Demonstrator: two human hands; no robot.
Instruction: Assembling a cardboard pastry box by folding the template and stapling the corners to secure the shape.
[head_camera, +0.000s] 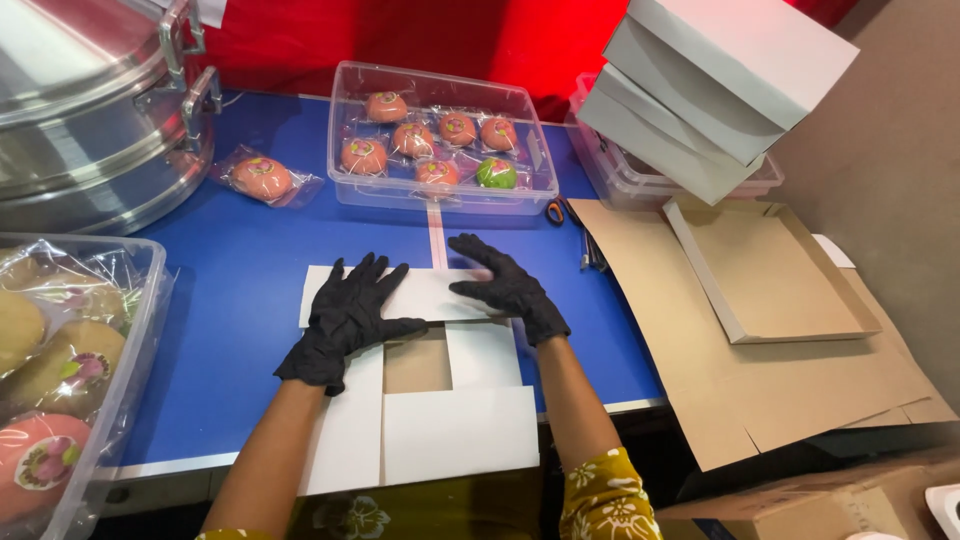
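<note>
A blue table (250, 270) fills the middle of the view. At ten o'clock stands a large steel steamer pot (90, 110). At four o'clock lies flat brown cardboard (760, 400) with a shallow box tray (770, 290) on it, and at one o'clock white boxes (715, 85) are stacked on a clear bin. At twelve o'clock a clear tub (440, 140) holds wrapped round cakes; another tub (70, 370) of them sits at eight o'clock. Dead centre lies an unfolded white carton blank (460, 430). The left hand (350, 315), black-gloved, presses flat and open on it; the right hand (505, 285), also gloved, lies open, fingers spread, on the far flap. One wrapped cake (262, 177) lies loose at eleven o'clock.
</note>
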